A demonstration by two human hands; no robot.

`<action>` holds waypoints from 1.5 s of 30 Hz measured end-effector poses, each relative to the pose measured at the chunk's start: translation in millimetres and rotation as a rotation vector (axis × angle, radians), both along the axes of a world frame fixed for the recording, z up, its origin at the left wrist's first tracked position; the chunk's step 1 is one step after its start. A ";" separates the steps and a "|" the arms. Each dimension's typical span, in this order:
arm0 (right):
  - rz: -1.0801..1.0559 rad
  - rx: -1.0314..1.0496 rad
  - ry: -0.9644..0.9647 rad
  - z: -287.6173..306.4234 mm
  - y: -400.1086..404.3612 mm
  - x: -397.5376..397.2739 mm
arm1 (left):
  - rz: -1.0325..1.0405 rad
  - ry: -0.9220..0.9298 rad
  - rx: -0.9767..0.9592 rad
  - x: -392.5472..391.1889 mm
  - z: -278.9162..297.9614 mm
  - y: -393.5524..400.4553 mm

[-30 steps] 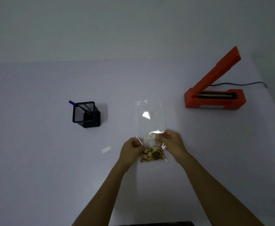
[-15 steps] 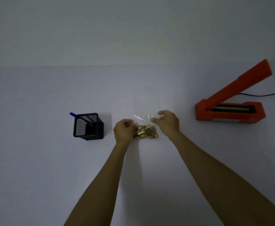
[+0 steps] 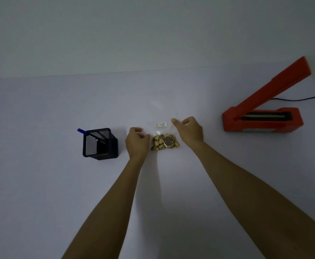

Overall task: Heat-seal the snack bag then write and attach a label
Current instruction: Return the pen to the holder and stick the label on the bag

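Note:
The clear snack bag [image 3: 162, 116] lies flat on the white table, with brown snacks [image 3: 165, 144] bunched at its near end. A small white written label [image 3: 160, 125] is stuck on it just above the snacks. My left hand [image 3: 136, 141] is curled at the bag's left edge, thumb and fingers pinched on the plastic. My right hand [image 3: 189, 131] rests at the bag's right edge with its fingers spread and nothing in it. The orange heat sealer [image 3: 261, 118] stands at the right with its arm raised.
A black mesh pen holder [image 3: 99, 143] with a blue pen [image 3: 81, 130] stands left of my left hand. The sealer's black cord [image 3: 300, 99] runs off to the right edge. The white table [image 3: 41, 184] meets a plain wall at the back.
The bag went from held up to lying flat on the table. My right hand has let go and spread its fingers. The left hand stays curled at the edge.

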State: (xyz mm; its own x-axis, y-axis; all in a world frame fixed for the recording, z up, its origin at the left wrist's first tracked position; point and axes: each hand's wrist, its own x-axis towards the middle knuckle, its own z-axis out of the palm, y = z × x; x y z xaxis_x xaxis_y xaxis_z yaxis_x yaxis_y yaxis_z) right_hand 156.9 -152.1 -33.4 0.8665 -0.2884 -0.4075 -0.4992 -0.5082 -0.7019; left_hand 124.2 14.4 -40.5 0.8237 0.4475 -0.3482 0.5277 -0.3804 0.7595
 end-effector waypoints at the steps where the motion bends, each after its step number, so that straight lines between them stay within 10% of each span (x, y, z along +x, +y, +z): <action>1: 0.001 0.005 0.008 4.9 -4.6 -4.7 | -0.011 -0.028 0.026 -1.5 4.8 -0.8; 14: -0.402 -0.108 -0.085 51.2 -240.6 -104.5 | -0.508 -0.200 0.000 -10.1 46.8 -145.8; 25: -0.188 -0.020 -0.168 23.9 -330.2 -51.2 | -0.670 -0.192 -0.057 30.5 31.1 -242.5; 45: -0.032 -0.081 -0.390 4.0 -337.3 50.4 | -0.425 -0.158 0.079 94.9 13.4 -249.5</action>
